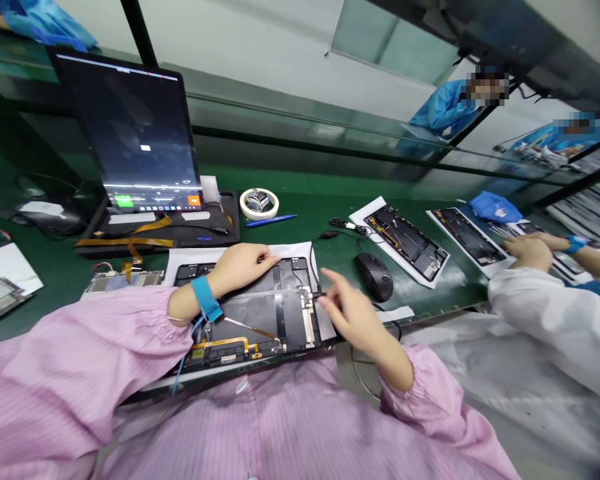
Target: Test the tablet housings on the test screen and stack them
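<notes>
In front of me an opened tablet housing lies on white paper, its inside facing up, with orange flex cables and a small circuit board at its right end. My left hand, with a blue wrist strap, rests across the housing's upper edge, fingers stretched out and partly hidden. My right hand is at the right edge, thumb and index finger apart. Close to its thumb, a black cable plug sits at the board's edge. I see nothing gripped in either hand.
A lit screen stands on a black tray behind. Around lie a tape roll, a blue pen, a black mouse and two further housings. A co-worker's hands work at the right.
</notes>
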Demonstrator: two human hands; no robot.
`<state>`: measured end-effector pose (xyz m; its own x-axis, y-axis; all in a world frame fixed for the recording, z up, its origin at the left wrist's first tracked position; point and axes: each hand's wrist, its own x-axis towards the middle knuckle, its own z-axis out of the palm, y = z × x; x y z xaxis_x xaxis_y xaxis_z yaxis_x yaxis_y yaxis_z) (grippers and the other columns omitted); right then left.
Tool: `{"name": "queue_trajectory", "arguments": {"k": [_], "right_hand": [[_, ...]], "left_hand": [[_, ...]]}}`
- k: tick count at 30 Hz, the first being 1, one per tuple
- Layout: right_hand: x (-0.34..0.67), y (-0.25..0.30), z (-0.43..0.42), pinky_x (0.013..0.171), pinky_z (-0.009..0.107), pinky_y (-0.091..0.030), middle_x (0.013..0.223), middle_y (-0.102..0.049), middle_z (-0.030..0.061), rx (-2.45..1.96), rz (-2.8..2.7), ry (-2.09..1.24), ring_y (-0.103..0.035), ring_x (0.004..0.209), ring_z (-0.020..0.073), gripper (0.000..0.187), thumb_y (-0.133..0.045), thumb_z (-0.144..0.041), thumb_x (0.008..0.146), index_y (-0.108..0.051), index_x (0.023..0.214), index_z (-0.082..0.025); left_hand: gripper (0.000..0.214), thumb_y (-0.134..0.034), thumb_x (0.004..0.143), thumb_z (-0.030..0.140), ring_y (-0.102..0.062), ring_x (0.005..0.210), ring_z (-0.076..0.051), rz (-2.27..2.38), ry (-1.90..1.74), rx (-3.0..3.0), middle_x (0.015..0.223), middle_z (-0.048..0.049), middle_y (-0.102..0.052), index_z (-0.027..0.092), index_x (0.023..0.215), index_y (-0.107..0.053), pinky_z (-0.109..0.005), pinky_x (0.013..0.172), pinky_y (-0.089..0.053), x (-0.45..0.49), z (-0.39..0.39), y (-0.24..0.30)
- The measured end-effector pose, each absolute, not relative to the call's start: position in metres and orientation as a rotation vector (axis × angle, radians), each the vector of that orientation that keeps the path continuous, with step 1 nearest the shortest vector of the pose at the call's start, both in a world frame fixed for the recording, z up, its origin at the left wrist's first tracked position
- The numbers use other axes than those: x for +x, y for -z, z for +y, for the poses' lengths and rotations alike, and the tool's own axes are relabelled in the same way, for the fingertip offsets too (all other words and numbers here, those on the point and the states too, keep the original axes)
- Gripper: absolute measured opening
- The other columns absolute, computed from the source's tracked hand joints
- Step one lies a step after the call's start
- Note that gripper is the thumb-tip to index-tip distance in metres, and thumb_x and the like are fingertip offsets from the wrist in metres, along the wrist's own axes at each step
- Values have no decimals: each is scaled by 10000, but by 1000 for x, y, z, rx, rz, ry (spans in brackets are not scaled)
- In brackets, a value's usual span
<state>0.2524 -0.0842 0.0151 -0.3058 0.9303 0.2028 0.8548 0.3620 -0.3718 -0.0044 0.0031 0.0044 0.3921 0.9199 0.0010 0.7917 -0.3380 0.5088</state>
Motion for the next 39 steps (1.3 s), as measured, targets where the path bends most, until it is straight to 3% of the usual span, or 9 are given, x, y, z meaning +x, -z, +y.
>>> {"name": "queue_trajectory", "arguments": {"k": [4, 8, 14, 27, 35, 39], "right_hand": [[311, -10, -70, 903, 433, -451, 999, -631, 109, -1681, -1834, 243, -578, 980, 258, 248, -493, -318, 879, -586, 1062, -178], [346, 8, -65, 1024, 464, -402, 1333, -476, 175, -1679, -2013, 179, -477, 1222, 295, 477, -508, -380, 852, -488, 1265, -143], [360, 38, -44, 1048, 529, -373, 1402, -404, 198, -1666, -1953, 357, -425, 1281, 372, 596, -424, -493, 873, -417, 1344, -127], [364, 42, -38, 1051, 496, -394, 1375, -452, 187, -1615, -2055, 305, -480, 1245, 340, 622, -416, -514, 894, -356, 1384, -135], [359, 36, -40, 1033, 493, -407, 1352, -479, 174, -1547, -2118, 292, -497, 1221, 329, 559, -408, -523, 898, -423, 1318, -153], [357, 34, -41, 977, 494, -444, 1246, -548, 167, -1615, -2053, 329, -566, 1100, 322, 498, -424, -517, 878, -478, 1221, -160]], "left_hand": [[474, -380, 896, 546, -541, 621, -169, 1459, -419, 2235, 704, -35, -659, 191, 670, -598, -268, 537, -234, -4, 4, -3], [471, -390, 904, 530, -559, 637, -171, 1472, -461, 2259, 691, -36, -663, 190, 671, -617, -267, 550, -257, -1, 1, -4], [417, -441, 895, 519, -606, 698, -171, 1506, -489, 2273, 752, -26, -700, 208, 732, -666, -260, 562, -306, 0, 8, 0], [421, -436, 893, 522, -612, 690, -171, 1508, -506, 2268, 748, -23, -703, 210, 713, -653, -271, 537, -273, 1, 9, 1], [511, -377, 894, 604, -621, 703, -186, 1502, -520, 2285, 743, -35, -697, 207, 724, -650, -268, 556, -311, 0, 10, 5], [509, -372, 895, 600, -623, 716, -192, 1503, -496, 2275, 755, -42, -699, 212, 748, -666, -270, 573, -341, 0, 10, 3]]}}
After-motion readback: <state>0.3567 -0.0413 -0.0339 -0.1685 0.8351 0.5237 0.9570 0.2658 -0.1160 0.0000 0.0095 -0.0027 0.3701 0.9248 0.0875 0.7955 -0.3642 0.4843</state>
